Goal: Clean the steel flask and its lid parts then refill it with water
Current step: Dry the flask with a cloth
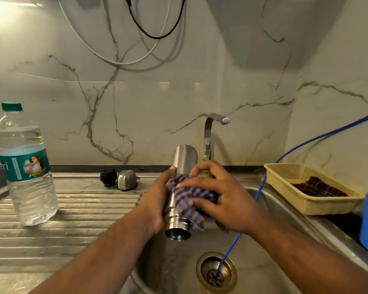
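I have the steel flask (184, 160) at the centre of the frame, held over the sink (168, 262). It is tilted, with its open mouth toward the camera and its closed base pointing up toward the tap (208, 136). With the mouth held low like this, I judge that any drips fall into the basin and not onto the counter.

The left hand (157, 200) is wrapped round the flask's left side, fingers curled behind the body. It looks like the anchor that steadies the flask. The right hand (219, 198) is curled over a checked cloth (191, 200) and clamps it against the flask's right side. I read this as the wiping stage of the body.

The lid parts sit apart from the work, left of centre on the far edge of the drainboard (83, 213). A black stopper (108, 177) and a steel cap (126, 179) lie just beside each other there — off the flask, and whether they are clean I cannot tell.

A capped water bottle (25, 166) stands upright at the left of the frame, probably waiting for the refill, which has not begun.

At the right, a yellow basket (319, 205) holds a dark folded cloth (321, 187). A blue hose (306, 143) runs from the right edge down into the drain (234, 270), passing under the right wrist — something to keep clear of.
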The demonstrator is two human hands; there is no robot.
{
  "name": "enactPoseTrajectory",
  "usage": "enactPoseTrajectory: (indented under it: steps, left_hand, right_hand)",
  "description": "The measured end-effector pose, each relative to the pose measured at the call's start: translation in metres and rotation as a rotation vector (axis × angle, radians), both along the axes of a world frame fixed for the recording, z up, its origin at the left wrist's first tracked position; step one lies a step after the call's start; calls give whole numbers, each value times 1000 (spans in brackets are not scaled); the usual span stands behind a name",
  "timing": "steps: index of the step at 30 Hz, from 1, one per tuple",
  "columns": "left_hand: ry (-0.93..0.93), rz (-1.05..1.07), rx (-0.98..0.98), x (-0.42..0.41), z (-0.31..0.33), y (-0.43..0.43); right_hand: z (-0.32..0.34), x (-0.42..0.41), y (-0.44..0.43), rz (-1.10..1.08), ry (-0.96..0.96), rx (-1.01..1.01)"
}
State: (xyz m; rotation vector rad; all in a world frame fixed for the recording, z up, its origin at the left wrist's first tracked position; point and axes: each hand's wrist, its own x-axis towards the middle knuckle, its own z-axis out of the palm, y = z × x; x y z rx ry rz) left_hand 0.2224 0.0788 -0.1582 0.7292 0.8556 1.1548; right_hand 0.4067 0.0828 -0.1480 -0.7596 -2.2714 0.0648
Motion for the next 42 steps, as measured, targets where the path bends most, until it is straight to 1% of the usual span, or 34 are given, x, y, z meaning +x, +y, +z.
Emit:
enactPoseTrajectory:
  steps: [1, 2, 3, 5, 7, 8, 9, 10, 11, 12, 14, 15, 16, 18, 20, 21, 22, 23, 25, 27, 28, 29, 30, 33, 34, 35, 36, 37, 38, 39, 41, 42]
  left_hand:
    - [-1, 6, -5, 2, 0, 0]
    - [7, 13, -4, 4, 0, 0]
    - [10, 6, -1, 5, 1, -1]
    - [12, -31, 2, 2, 1, -4]
    - [44, -64, 24, -3, -1, -3]
    - [68, -77, 33, -5, -1, -5]
    - [86, -71, 41, -6, -1, -4]
    - [84, -63, 56, -4, -2, -3]
    - [101, -71, 80, -1, -1, -4]
    - [115, -98, 113, 3, -1, -4]
    - [210, -122, 144, 11, 0, -6]
    - [270, -137, 155, 13, -3, -6]
    - [301, -153, 173, 14, -4, -6]
    - [317, -148, 178, 17, -3, -8]
    - [231, -127, 187, 16, -4, -6]
    - [188, -115, 169, 15, -1, -8]
    - [108, -101, 157, 13, 0, -9]
    - [73, -80, 148, 7, 2, -8]
    - [13, 0, 138, -6, 1, -1]
    - [17, 30, 111, -14, -1, 6]
    - [26, 22, 103, -15, -2, 7]
    - [46, 5, 96, -13, -2, 6]
    - [63, -32, 104, -11, -4, 7]
    - [107, -125, 167, 3, -2, -3]
    - [94, -134, 181, 5, -2, -4]
    - [89, -133, 187, 7, 0, -6]
    - [51, -130, 189, 7, 1, -7]
    - [-2, -142, 172, 5, 3, -7]
    - [-40, -149, 146, 1, 3, -6]
    - [-41, -135, 129, -4, 3, -4]
    - [41, -57, 108, -13, 0, 5]
    - [96, -42, 110, -15, -2, 7]
  right_hand:
    - [-1, 3, 6, -45, 86, -58]
    - [-2, 5, 9, -85, 120, -83]
    - [-2, 7, 9, -104, 110, -89]
    - [1, 5, 0, -42, -7, -53]
    - [3, 1, -12, 61, -201, 90]
    - [2, 2, -13, 99, -273, 167]
    - [2, 5, -10, 111, -305, 221]
    - [2, 8, -5, 93, -282, 224]
    - [2, 13, 2, 48, -196, 190]
    - [2, 20, 10, -11, -61, 145]
    - [5, 35, 24, -151, 212, 104]
    - [8, 40, 28, -228, 293, 104]
    - [10, 42, 29, -292, 337, 109]
    - [13, 39, 24, -354, 356, 83]
    - [13, 29, 13, -307, 280, 54]
    - [11, 24, 7, -244, 188, 50]
    - [10, 17, -1, -160, 71, 37]
    - [9, 10, -8, -71, -59, 29]
    - [10, -1, -19, 78, -310, 106]
    - [11, -5, -22, 174, -442, 198]
    - [11, -4, -20, 175, -449, 218]
    - [10, 0, -15, 141, -410, 231]
    - [10, 5, -10, 72, -330, 226]
    - [11, 24, 5, -161, 39, 111]
    - [12, 27, 8, -196, 131, 88]
    - [12, 26, 7, -189, 170, 72]
    - [12, 23, 3, -145, 146, 60]
    - [13, 17, -5, -74, 58, 45]
    - [13, 9, -13, 0, -67, 48]
    - [12, 3, -19, 72, -188, 94]
    - [8, 0, -19, 157, -357, 246]
    - [7, 3, -14, 143, -371, 277]
